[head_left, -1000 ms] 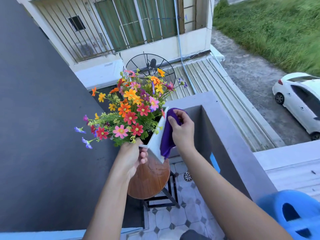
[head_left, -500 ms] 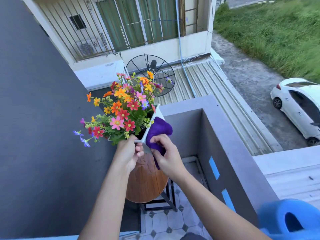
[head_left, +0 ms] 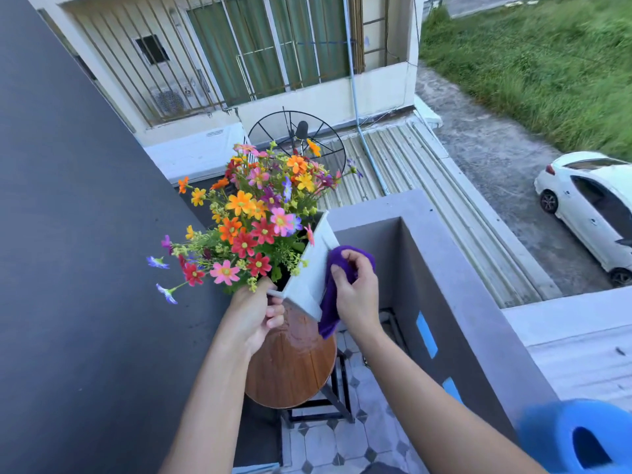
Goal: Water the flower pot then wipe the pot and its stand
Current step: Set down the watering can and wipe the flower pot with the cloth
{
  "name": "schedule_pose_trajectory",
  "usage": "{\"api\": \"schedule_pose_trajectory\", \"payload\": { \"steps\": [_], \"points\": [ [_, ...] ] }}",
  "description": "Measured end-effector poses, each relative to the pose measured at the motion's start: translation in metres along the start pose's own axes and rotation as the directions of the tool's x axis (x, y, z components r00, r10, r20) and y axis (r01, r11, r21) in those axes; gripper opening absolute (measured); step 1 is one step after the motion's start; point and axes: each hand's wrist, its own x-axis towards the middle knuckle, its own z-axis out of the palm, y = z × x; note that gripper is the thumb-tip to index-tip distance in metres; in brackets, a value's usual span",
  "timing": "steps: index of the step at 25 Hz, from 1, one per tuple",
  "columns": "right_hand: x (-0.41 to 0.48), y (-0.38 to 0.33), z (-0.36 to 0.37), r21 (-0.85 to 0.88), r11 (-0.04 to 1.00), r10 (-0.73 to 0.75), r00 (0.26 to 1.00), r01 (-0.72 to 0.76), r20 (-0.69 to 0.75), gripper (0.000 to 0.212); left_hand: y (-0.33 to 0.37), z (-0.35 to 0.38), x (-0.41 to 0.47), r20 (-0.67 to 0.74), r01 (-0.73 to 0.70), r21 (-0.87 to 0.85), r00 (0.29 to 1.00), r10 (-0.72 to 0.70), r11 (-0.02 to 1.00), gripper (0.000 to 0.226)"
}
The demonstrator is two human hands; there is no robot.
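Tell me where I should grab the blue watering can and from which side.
Probably by the arched handle over the opening of the blue watering can, reaching with the right hand from above. Only part of the can shows, blurred, at the frame's lower right corner, so its spout direction is unclear.

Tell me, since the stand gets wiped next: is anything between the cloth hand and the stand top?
Nothing visible does. The right hand holds the purple cloth against the white pot, which the left hand grips, above the bare wooden stand top.
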Motion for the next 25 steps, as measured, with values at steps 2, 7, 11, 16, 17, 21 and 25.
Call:
{"api": "schedule_pose_trajectory", "payload": {
  "steps": [2, 7, 11, 16, 17, 21, 25],
  "points": [
    [0.021, -0.008, -0.006, 0.038, 0.999, 0.034, 0.998, -0.032, -0.060, 0.021, -0.001, -0.003, 0.001, 0.005, 0.008, 0.050, 1.000, -0.008, 0.999, 0.027],
    [0.041, -0.035, -0.007, 0.041, 0.996, -0.075, 0.996, 0.073, 0.043, 0.020, -0.006, -0.003, 0.002, 0.006, 0.042, 0.077, 0.999, -0.042, 0.996, 0.026],
    [0.032, -0.039, -0.006, 0.061, 0.989, -0.138, 0.983, 0.131, 0.122, 0.018, 0.001, 0.001, 0.001, 0.006, 0.020, 0.035, 1.000, -0.020, 0.999, 0.028],
    [0.006, -0.038, -0.003, 0.086, 0.988, -0.141, 0.966, 0.125, 0.218, 0.013, 0.004, 0.002, 0.002, -0.005, 0.034, 0.041, 0.999, -0.034, 0.999, 0.027],
    [0.003, -0.038, -0.003, 0.094, 0.989, -0.134, 0.971, 0.117, 0.197, 0.012, 0.003, 0.001, 0.002, -0.012, 0.037, 0.053, 0.999, -0.036, 0.998, 0.027],
    [0.030, -0.035, -0.014, 0.165, 0.986, 0.009, 0.999, -0.016, 0.047, 0.006, -0.001, -0.007, -0.004, -0.005, 0.048, 0.072, 0.999, -0.047, 0.996, 0.026],
    [0.070, -0.039, -0.031, 0.061, 0.991, 0.112, 0.985, -0.121, 0.128, 0.012, -0.001, -0.013, -0.010, 0.003, 0.049, 0.092, 0.999, -0.050, 0.995, 0.030]
  ]
}}
